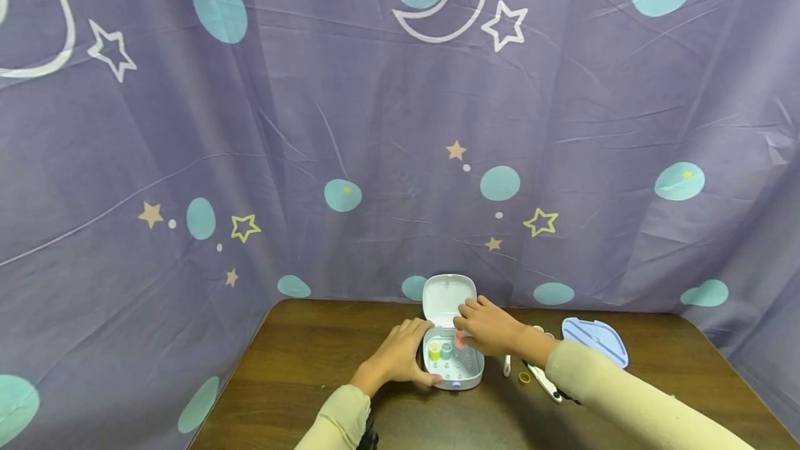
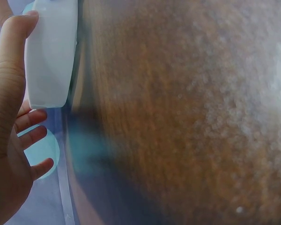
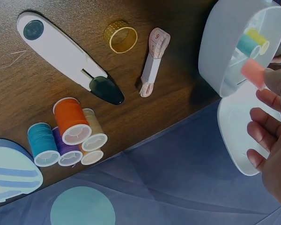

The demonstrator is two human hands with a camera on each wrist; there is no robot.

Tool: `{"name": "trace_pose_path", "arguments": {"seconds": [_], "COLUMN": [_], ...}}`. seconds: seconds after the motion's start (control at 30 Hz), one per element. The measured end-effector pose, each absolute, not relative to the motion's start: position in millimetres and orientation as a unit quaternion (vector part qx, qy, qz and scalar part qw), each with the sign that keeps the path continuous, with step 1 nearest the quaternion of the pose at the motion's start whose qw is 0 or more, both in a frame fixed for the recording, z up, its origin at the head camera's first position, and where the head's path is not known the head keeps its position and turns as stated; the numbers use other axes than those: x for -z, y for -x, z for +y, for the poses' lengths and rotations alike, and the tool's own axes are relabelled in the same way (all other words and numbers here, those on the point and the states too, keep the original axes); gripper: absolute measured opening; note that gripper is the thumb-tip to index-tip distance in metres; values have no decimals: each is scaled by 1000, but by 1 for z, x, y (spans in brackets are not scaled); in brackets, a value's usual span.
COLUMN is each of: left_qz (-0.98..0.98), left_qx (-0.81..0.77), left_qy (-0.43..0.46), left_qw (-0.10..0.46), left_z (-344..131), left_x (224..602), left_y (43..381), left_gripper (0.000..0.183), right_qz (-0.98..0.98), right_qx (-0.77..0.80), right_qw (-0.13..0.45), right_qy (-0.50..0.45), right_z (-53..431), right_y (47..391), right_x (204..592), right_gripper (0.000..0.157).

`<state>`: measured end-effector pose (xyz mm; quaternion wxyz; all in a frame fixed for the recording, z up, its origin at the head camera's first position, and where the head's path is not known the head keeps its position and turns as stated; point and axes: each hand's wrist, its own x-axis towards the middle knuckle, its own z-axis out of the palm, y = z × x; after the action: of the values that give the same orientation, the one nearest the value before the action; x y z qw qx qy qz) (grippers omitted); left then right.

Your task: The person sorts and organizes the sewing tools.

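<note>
A white sewing box (image 1: 476,379) stands with its lid (image 1: 447,293) raised at the back. My left hand (image 1: 400,353) holds the box by its left side, the thumb (image 2: 19,28) along the front wall and the fingers toward the back. Over the right half of the box, my right hand (image 1: 489,327) pinches a coral thread spool (image 3: 253,72) between thumb and fingers. Inside, a yellow spool (image 1: 435,352) and a teal spool (image 1: 446,351) stand side by side among small pegs. Whether the coral spool touches a peg cannot be seen.
Right of the box lie a folded tape measure (image 3: 152,63), a gold thimble (image 3: 120,38) and a white tool with black ends (image 3: 61,49). Beyond them, several thread spools (image 3: 71,117) are grouped near a blue-and-white tray (image 3: 14,176). A purple curtain (image 1: 400,123) hangs behind the table.
</note>
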<state>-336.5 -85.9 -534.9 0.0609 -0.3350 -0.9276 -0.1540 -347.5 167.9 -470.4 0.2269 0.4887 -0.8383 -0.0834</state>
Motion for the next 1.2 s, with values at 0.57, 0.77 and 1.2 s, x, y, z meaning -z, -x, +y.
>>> {"name": "trace_pose_path", "arguments": {"seconds": [0.57,0.77,1.2], "left_qz": [-928,-927,-926], "left_qx": [156,151,163], "left_qy": [334,337,337], "left_qw": [53,61,55], "left_z": [-85,-85,-88], "left_x": [537,537,537], "left_y": [336,338,337], "left_gripper": [101,101,99], "right_qz": [-857,-854,-845], "right_qx": [87,89,126], "right_qw": [184,196,199], "right_qy": [-474,-474,-480], "right_z": [162,161,158], "right_y": [347,346,349], "right_x": [490,495,505], "right_gripper": [24,25,29]}}
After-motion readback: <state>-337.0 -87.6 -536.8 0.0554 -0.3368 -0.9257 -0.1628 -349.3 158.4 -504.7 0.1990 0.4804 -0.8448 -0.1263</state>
